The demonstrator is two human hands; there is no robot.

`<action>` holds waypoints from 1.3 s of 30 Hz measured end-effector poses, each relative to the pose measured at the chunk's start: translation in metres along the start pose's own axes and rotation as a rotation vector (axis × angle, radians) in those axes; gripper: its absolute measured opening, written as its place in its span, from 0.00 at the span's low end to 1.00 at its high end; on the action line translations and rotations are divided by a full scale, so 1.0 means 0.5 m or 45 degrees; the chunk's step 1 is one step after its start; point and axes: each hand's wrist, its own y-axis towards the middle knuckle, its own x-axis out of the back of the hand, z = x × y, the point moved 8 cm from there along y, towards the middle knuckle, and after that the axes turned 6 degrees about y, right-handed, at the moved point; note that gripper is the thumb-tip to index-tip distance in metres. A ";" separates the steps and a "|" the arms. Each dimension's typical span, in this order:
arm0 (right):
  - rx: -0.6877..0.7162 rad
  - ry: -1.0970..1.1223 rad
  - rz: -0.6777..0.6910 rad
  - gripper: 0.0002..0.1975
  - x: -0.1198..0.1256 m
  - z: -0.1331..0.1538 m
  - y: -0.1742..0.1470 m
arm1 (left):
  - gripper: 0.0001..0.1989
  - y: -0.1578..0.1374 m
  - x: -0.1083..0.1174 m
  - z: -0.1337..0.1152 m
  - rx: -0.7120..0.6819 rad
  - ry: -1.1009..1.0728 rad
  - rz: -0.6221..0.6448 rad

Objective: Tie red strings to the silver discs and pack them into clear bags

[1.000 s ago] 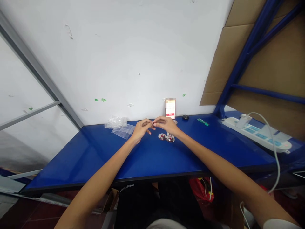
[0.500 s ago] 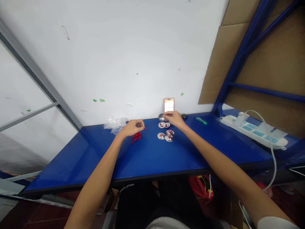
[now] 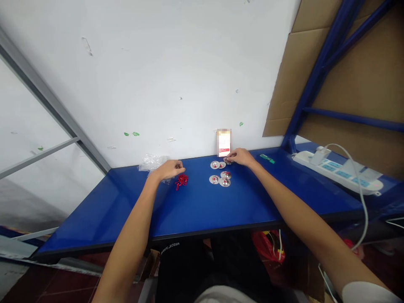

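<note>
My left hand (image 3: 172,169) is above the table, fingers curled and closed, just behind a small heap of red cord loops (image 3: 182,181). Whatever its fingertips hold, if anything, is too small to make out. On the right, the fingers of my right hand (image 3: 240,157) pinch a small metal cymbal (image 3: 227,160) low at the table, partly covered by the fingers. Beside it two silver cymbals (image 3: 215,165) with red at their centres overlap. Nearer to me lie three more, including a left one (image 3: 213,179) and a front one (image 3: 224,182).
A lit phone (image 3: 224,143) leans on the wall behind the cymbals. Clear plastic bags (image 3: 153,163) lie behind my left hand. At the right are a green object (image 3: 267,158) and a white power strip (image 3: 336,171) with a cable. The blue table (image 3: 195,214) has a dark front edge.
My right hand has come down and slightly right with the cymbal. My left hand has shifted left, and the red bit at its fingertips no longer shows. The phone screen has changed.
</note>
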 end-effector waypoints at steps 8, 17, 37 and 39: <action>0.561 0.008 -0.185 0.18 -0.003 0.153 -0.053 | 0.13 0.011 -0.017 -0.035 -0.184 -0.077 -0.155; 0.624 -0.054 0.037 0.26 -0.085 0.207 -0.076 | 0.12 0.009 -0.018 -0.077 -0.255 0.009 -0.254; 0.599 1.094 0.017 0.25 -0.055 0.329 -0.140 | 0.25 0.027 -0.099 -0.130 -0.157 -1.396 -0.205; 0.617 1.089 0.036 0.24 -0.054 0.329 -0.142 | 0.24 0.028 -0.097 -0.125 -0.171 -1.436 -0.221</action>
